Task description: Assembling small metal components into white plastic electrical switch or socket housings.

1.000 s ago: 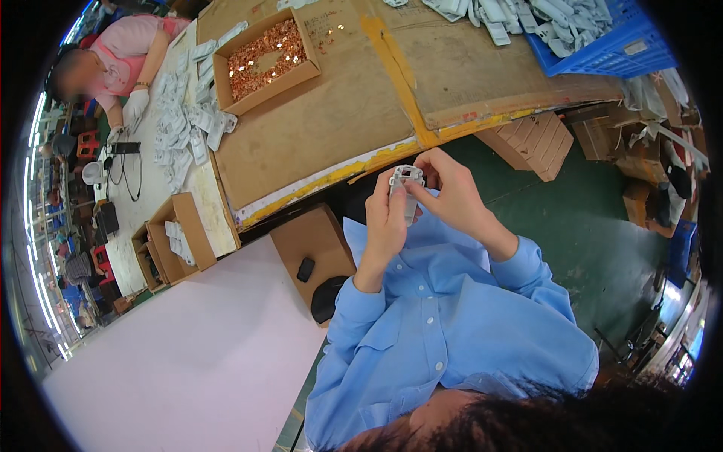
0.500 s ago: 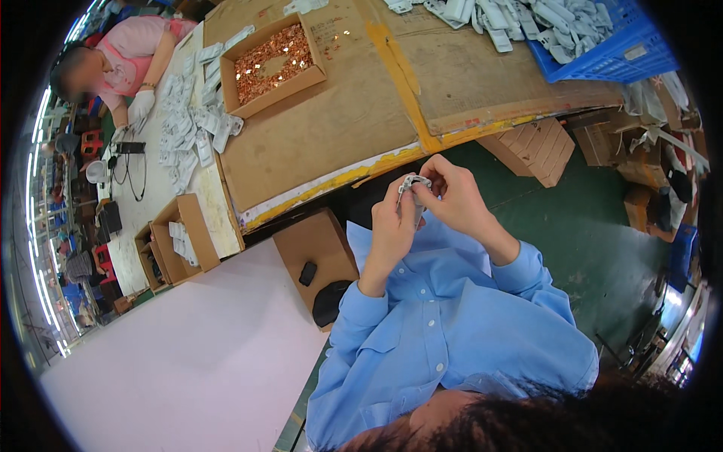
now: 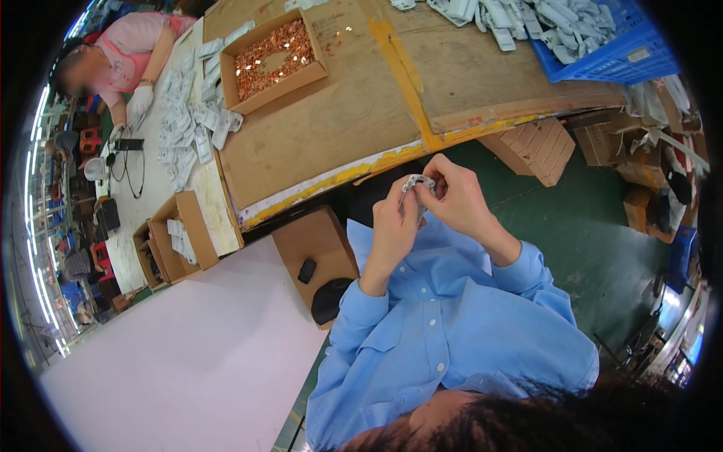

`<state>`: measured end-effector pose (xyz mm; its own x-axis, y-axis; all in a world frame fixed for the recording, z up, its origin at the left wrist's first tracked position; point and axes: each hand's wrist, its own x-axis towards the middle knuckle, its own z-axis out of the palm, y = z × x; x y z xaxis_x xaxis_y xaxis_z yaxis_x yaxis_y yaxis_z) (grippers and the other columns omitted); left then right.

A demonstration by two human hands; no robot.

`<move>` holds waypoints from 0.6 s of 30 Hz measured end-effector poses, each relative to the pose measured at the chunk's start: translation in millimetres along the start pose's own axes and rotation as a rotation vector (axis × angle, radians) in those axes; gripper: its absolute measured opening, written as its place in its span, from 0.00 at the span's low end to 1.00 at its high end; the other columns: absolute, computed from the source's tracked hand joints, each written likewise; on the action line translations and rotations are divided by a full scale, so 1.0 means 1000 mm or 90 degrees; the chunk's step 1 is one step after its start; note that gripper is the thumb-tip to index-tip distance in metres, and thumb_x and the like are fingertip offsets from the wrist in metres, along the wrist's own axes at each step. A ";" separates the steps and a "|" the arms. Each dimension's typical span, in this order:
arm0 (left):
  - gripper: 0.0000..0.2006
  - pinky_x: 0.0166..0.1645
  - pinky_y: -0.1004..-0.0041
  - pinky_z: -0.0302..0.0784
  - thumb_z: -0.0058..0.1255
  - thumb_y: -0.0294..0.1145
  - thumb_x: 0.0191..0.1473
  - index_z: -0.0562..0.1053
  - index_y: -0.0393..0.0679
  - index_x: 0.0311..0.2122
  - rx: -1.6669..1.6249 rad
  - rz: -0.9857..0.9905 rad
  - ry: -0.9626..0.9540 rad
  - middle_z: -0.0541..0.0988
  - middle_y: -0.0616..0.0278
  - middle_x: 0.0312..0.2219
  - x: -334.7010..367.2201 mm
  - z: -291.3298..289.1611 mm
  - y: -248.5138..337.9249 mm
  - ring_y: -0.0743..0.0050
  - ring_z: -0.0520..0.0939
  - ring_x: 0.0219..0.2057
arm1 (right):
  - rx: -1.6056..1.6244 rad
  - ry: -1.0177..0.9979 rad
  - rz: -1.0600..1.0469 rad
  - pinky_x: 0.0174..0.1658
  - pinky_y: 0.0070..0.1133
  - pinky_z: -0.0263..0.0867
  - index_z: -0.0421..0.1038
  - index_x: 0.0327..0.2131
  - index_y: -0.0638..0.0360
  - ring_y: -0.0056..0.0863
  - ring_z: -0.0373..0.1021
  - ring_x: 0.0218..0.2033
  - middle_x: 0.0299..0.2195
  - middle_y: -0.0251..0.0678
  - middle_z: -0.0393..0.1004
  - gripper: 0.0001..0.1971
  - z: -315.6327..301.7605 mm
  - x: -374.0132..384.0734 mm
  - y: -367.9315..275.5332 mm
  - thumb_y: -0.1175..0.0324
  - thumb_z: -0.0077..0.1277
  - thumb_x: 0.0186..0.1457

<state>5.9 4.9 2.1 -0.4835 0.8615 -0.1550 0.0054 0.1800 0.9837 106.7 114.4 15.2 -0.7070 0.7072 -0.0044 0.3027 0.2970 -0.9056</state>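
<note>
From my end the view is evenly lit and reasonably sharp around the hands (image 3: 459, 200). Tubes (image 3: 35, 128) glare white along the left rim, and metal bits (image 3: 275, 60) glint. A soft shadow dulls the white board (image 3: 181, 354). Straight edges bow outward, and black swallows the corners.

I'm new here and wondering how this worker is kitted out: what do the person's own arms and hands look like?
Both arms wear loose, light-blue cloth sleeves that stop short of the wrists. The left hand and right hand are bare, without gloves. I see no watch, bracelet, cable or marking on either arm.
</note>
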 end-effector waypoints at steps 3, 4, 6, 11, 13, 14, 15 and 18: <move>0.12 0.24 0.77 0.75 0.39 0.30 0.63 0.70 0.36 0.47 0.003 -0.010 0.001 0.78 0.60 0.21 0.001 -0.001 0.001 0.77 0.79 0.19 | -0.024 0.003 -0.014 0.22 0.17 0.59 0.66 0.30 0.62 0.18 0.63 0.18 0.20 0.31 0.68 0.08 0.003 0.000 0.001 0.74 0.57 0.50; 0.12 0.23 0.78 0.74 0.39 0.31 0.64 0.71 0.37 0.46 -0.004 -0.009 0.013 0.77 0.61 0.21 0.001 -0.001 -0.002 0.78 0.78 0.19 | -0.030 -0.001 -0.017 0.22 0.17 0.60 0.66 0.30 0.62 0.18 0.64 0.18 0.21 0.32 0.69 0.08 0.003 0.001 0.001 0.74 0.57 0.50; 0.12 0.23 0.79 0.73 0.39 0.32 0.64 0.71 0.38 0.46 -0.012 -0.007 0.025 0.77 0.62 0.21 0.002 -0.002 -0.005 0.80 0.78 0.18 | -0.008 -0.008 -0.020 0.23 0.17 0.61 0.67 0.31 0.62 0.18 0.64 0.19 0.21 0.32 0.69 0.08 0.004 0.001 0.000 0.74 0.57 0.50; 0.12 0.25 0.77 0.76 0.41 0.29 0.62 0.70 0.38 0.47 0.011 -0.016 0.003 0.79 0.60 0.22 0.002 -0.007 -0.003 0.77 0.80 0.19 | 0.023 -0.032 -0.017 0.25 0.16 0.62 0.68 0.33 0.62 0.17 0.65 0.20 0.22 0.32 0.70 0.09 0.000 0.003 -0.001 0.74 0.57 0.50; 0.12 0.25 0.77 0.76 0.41 0.29 0.62 0.70 0.38 0.48 0.013 -0.012 -0.002 0.78 0.61 0.22 0.002 -0.008 -0.007 0.77 0.80 0.19 | 0.034 -0.061 0.020 0.27 0.22 0.67 0.68 0.32 0.63 0.27 0.71 0.22 0.23 0.37 0.73 0.09 -0.001 0.005 -0.002 0.73 0.56 0.48; 0.12 0.25 0.77 0.76 0.41 0.29 0.62 0.70 0.38 0.48 0.015 -0.007 -0.008 0.78 0.61 0.22 0.003 -0.008 -0.009 0.77 0.80 0.19 | 0.034 -0.062 0.020 0.27 0.22 0.67 0.68 0.32 0.63 0.27 0.71 0.22 0.23 0.37 0.73 0.09 -0.002 0.006 -0.001 0.73 0.56 0.48; 0.12 0.25 0.77 0.76 0.41 0.29 0.62 0.70 0.38 0.48 0.015 -0.006 -0.008 0.78 0.61 0.22 0.002 -0.007 -0.009 0.77 0.80 0.19 | 0.048 -0.071 0.030 0.27 0.22 0.67 0.68 0.32 0.63 0.26 0.70 0.22 0.23 0.37 0.73 0.09 -0.003 0.006 -0.002 0.73 0.56 0.47; 0.12 0.25 0.77 0.76 0.41 0.28 0.62 0.70 0.38 0.48 0.010 -0.003 -0.008 0.78 0.61 0.22 0.002 -0.006 -0.007 0.77 0.80 0.19 | 0.065 -0.083 0.035 0.26 0.18 0.64 0.68 0.32 0.63 0.20 0.68 0.21 0.22 0.33 0.71 0.08 -0.006 0.007 0.000 0.74 0.57 0.48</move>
<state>-0.2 2.7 -4.4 -0.4728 0.8664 -0.1606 0.0173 0.1913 0.9814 104.9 123.2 18.0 -0.7700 0.6294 -0.1043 0.2816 0.1886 -0.9408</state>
